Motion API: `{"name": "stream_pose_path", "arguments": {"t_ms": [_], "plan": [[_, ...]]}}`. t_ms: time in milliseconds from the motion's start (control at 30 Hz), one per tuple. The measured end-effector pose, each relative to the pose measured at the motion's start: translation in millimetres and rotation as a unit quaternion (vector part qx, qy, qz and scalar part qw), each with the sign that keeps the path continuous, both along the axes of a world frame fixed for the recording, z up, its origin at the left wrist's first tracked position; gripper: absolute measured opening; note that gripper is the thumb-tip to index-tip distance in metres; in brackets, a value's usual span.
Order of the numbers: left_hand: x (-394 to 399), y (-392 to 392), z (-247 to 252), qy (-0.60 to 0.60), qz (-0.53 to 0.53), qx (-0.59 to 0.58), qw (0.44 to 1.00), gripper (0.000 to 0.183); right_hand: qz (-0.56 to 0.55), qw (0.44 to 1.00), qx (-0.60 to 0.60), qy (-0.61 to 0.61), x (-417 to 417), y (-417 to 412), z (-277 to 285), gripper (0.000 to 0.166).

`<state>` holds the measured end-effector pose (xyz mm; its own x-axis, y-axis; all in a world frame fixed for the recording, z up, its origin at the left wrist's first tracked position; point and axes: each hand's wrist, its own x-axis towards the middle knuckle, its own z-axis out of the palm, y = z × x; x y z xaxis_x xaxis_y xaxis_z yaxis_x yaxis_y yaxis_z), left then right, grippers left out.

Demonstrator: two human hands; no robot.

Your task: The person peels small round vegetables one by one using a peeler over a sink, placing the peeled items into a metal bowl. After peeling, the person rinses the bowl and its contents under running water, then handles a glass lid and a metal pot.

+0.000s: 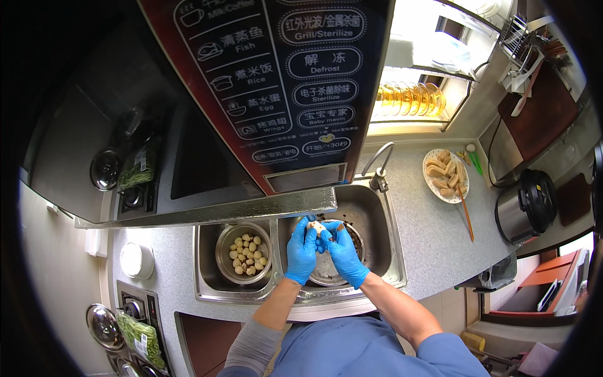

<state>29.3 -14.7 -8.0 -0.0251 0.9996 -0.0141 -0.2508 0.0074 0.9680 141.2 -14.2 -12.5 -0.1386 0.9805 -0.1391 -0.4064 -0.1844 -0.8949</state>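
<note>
My left hand (301, 254), in a blue glove, holds a pale roundish food piece (315, 227) over the right sink basin. My right hand (347, 258), gloved alike, has its fingers on the same piece, with brown bits stuck near its fingertips. Below both hands a round metal bowl (328, 271) stands in the right basin (377, 235), partly hidden by them. Brown scraps (356, 238) lie along its far right side. In the left basin (206, 264), a steel bowl (221, 266) holds several pale round pieces (246, 253), some with brown patches.
A microwave oven (325, 127) on a shelf overhangs the sink. The faucet (378, 179) rises at the back right. On the right counter are a plate (432, 188) of pale brown food, a chopstick (465, 214) and an electric cooker (523, 209). A stove (141, 301) with bagged green vegetables (141, 337) lies left.
</note>
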Motion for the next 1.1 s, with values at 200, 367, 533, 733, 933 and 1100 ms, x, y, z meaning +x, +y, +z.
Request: {"name": "stream_pose_path", "arguments": {"t_ms": [200, 367, 533, 733, 933, 1100], "plan": [[10.0, 4.0, -3.2, -0.171, 0.088, -0.111, 0.975, 0.020, -0.052, 0.992, 0.042, -0.108, -11.5, 2.4, -11.6, 0.014], [20.0, 20.4, -2.9, -0.170, 0.188, -0.134, 0.958, 0.020, -0.082, 0.963, 0.028, -0.253, -25.7, 0.5, -3.9, 0.015], [8.1, 37.1, -14.1, -0.156, 0.109, -0.199, 0.961, 0.025, -0.068, 0.992, 0.046, -0.092, -10.3, 11.1, 3.1, 0.006], [1.3, 35.3, -15.4, 0.189, 0.012, 0.017, 0.982, 0.038, -0.024, 1.000, -0.004, -0.014, 12.0, 19.6, 5.5, 0.012], [10.1, 36.1, -18.2, 0.268, 0.016, -0.013, 0.963, 0.055, -0.056, 0.924, 0.157, -0.345, 2.3, 19.7, -9.5, 0.021], [8.6, 28.5, -7.7, 0.054, 0.030, -0.146, 0.987, 0.050, -0.071, 0.940, 0.154, -0.297, -1.8, 24.1, -9.2, 0.031]]}}
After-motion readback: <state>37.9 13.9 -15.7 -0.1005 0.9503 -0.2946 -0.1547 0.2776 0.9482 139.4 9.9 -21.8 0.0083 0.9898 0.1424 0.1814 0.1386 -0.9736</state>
